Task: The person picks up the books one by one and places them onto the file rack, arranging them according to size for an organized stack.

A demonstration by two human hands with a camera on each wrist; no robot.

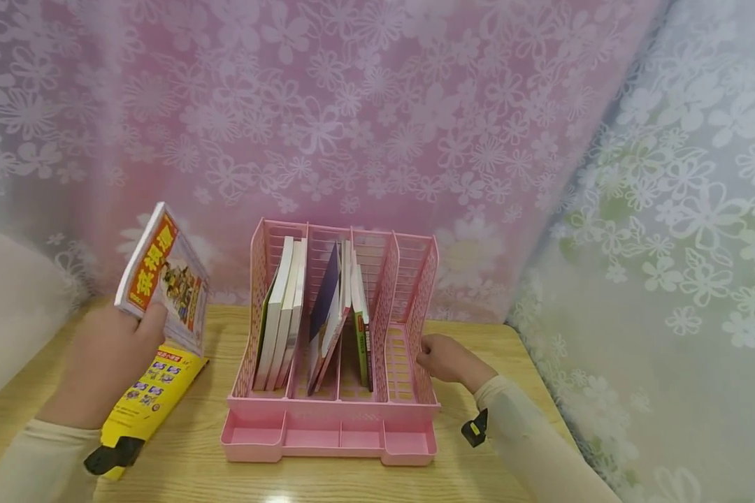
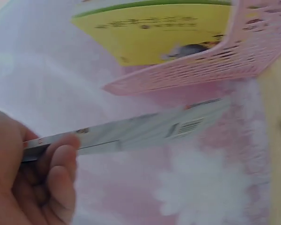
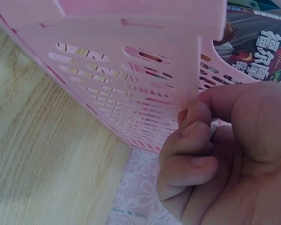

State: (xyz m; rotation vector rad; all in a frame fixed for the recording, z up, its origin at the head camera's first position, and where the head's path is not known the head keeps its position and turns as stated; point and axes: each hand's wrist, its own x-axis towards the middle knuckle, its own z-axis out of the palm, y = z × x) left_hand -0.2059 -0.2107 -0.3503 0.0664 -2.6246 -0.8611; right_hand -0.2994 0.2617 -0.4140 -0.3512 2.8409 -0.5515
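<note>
My left hand (image 1: 116,353) grips a thin book (image 1: 175,283) with a red and yellow title, held up tilted left of the pink desk organizer (image 1: 333,404). In the left wrist view the book (image 2: 150,129) appears nearly edge-on, thumb on one face and fingers on the other. My right hand (image 1: 449,360) pinches the front edge of the organizer's right side wall (image 3: 131,89). Several books (image 1: 279,321) lean in the leftmost slot, and others (image 1: 327,321) fill the second. Slim books (image 1: 361,328) stand in the third slot. The rightmost slot holds no book.
A yellow book (image 1: 157,398) lies on the wooden table (image 1: 327,482) beneath my left forearm. Along the organizer's front runs a shallow pink tray (image 1: 314,439). A flowered pink curtain (image 1: 365,105) hangs behind, and a pale flowered cloth (image 1: 679,279) borders the table's right side.
</note>
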